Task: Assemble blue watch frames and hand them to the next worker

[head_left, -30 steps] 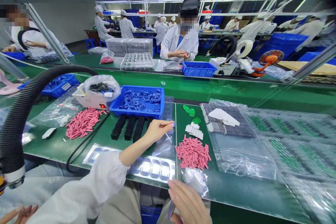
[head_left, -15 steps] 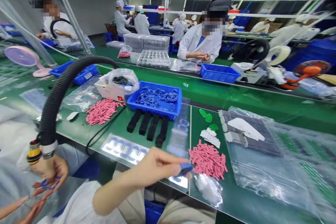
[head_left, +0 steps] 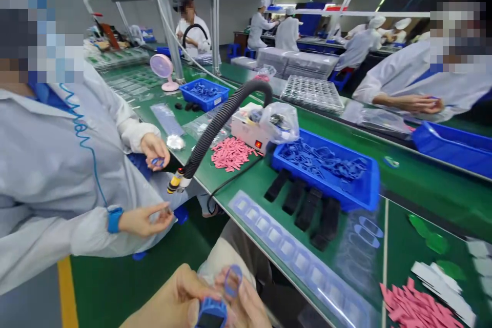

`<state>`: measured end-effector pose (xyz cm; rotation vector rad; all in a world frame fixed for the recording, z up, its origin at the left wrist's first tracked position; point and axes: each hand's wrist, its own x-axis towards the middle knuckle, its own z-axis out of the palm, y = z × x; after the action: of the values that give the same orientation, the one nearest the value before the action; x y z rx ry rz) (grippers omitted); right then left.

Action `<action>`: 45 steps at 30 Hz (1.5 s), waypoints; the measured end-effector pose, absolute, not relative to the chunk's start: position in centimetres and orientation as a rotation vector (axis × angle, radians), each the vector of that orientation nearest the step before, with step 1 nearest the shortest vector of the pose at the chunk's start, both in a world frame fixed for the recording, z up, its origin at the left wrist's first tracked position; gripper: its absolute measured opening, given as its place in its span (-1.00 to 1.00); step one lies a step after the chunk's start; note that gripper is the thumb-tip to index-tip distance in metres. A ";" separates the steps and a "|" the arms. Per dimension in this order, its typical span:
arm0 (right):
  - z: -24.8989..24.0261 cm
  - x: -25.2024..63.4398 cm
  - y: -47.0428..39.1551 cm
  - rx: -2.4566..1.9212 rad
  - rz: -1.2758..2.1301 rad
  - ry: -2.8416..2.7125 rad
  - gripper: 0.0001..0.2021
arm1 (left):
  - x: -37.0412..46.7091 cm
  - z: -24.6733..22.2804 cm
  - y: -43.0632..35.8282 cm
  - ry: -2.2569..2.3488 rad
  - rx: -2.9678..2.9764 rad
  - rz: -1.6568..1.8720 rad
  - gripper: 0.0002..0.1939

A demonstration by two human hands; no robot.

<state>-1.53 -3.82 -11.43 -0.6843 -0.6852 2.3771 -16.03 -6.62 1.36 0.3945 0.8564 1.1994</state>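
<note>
At the bottom of the view, my left hand [head_left: 172, 294] pinches a small blue casing [head_left: 212, 310] with a dark face, like a watch case. Close beside it, my right hand [head_left: 251, 305] has its fingers closed on a thin blue oval ring [head_left: 232, 281], which stands upright above the fingertips. The two hands nearly meet, and the lower frame edge cuts off part of both. To their right, along the bench edge, lies a clear strip [head_left: 282, 248] with a row of oval outlines.
A blue bin [head_left: 371, 184] holds many blue frames; black straps [head_left: 307, 207] lie before it. A black hose [head_left: 215, 128] arches over pink strips [head_left: 232, 154]. At left sits a co-worker [head_left: 77, 164], hands apart. Pink pieces [head_left: 418, 307] and white cards [head_left: 442, 287] lie at right.
The view has swung left, showing more of the co-worker. My left hand has come back from beside the right-hand pink pile with the blue casing. My right hand has come into view with the ring.
</note>
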 end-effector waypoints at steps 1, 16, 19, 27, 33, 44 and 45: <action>-11.7 -3.1 -3.1 -0.678 2.398 -0.651 -0.48 | -16.9 1.4 -7.2 0.901 0.347 1.227 -0.79; -14.1 -22.1 1.4 -0.383 2.642 -0.388 -0.68 | -28.4 -7.4 -13.3 1.075 -0.280 1.574 -0.83; -14.4 -23.2 1.0 -0.378 2.682 -0.382 -0.70 | -31.2 -8.6 -12.5 1.120 -0.305 1.590 -0.76; -18.4 -21.1 0.2 -0.524 2.589 -0.349 -0.68 | -32.2 -10.7 -4.3 1.123 -0.239 1.530 -0.55; -17.4 -20.8 1.9 -0.516 2.520 -0.338 -0.63 | -31.2 -10.3 -6.3 1.183 -0.217 1.431 -0.76; -14.9 -23.8 0.5 -0.435 2.642 -0.449 -0.65 | -35.4 -8.8 -11.5 1.361 -0.243 1.584 -0.38; -15.0 -23.8 0.3 -0.444 2.639 -0.475 -0.65 | -35.6 -8.7 -11.1 1.371 -0.229 1.595 -0.35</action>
<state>-23.82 0.34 -14.97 -0.4438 -0.4755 2.6392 -35.63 -11.11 -8.70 -0.2286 1.3715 1.5948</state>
